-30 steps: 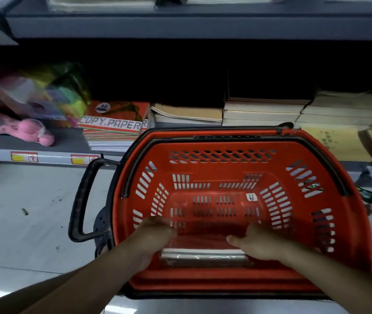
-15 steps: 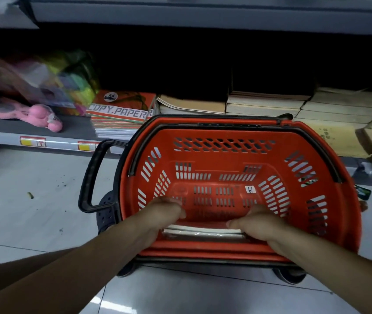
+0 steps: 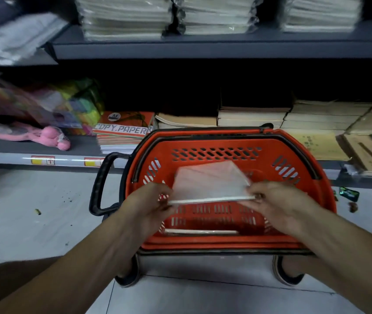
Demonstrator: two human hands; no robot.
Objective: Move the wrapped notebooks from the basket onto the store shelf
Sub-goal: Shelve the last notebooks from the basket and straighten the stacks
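A wrapped notebook (image 3: 211, 183) hangs above the open red basket (image 3: 321, 200), flat but tipped so its far edge rises toward twelve o'clock, its clear wrap blurred. The left hand (image 3: 148, 203) pinches its corner at nine o'clock, fingers curled round the near edge; the right hand (image 3: 275, 200) pinches the opposite corner at three o'clock in the same way, thumb on top. Below it, against the basket's near wall at six o'clock, another wrapped notebook (image 3: 201, 232) lies on the slotted floor, only its pale edge showing. The basket stands on dark wheels (image 3: 128, 276) on the tiled floor (image 3: 33, 223), with a black handle (image 3: 100, 184) looping out at nine o'clock. Just beyond the basket's far rim runs the lower shelf (image 3: 35, 152), carrying a stack marked COPY PAPER (image 3: 123, 132) at eleven o'clock, tan paper stacks (image 3: 250, 116) at twelve to one o'clock, brown envelopes (image 3: 316, 143) at two o'clock, and a pink toy (image 3: 51, 137) in clear wrap near coloured packets (image 3: 67, 103) at ten o'clock. Higher, at twelve o'clock, the upper shelf (image 3: 203, 47) bears piles of plastic-wrapped notebooks (image 3: 126, 17) side by side. Small bits of litter (image 3: 37, 211) dot the floor at nine o'clock, and a green wrapper (image 3: 348, 194) lies at three o'clock.
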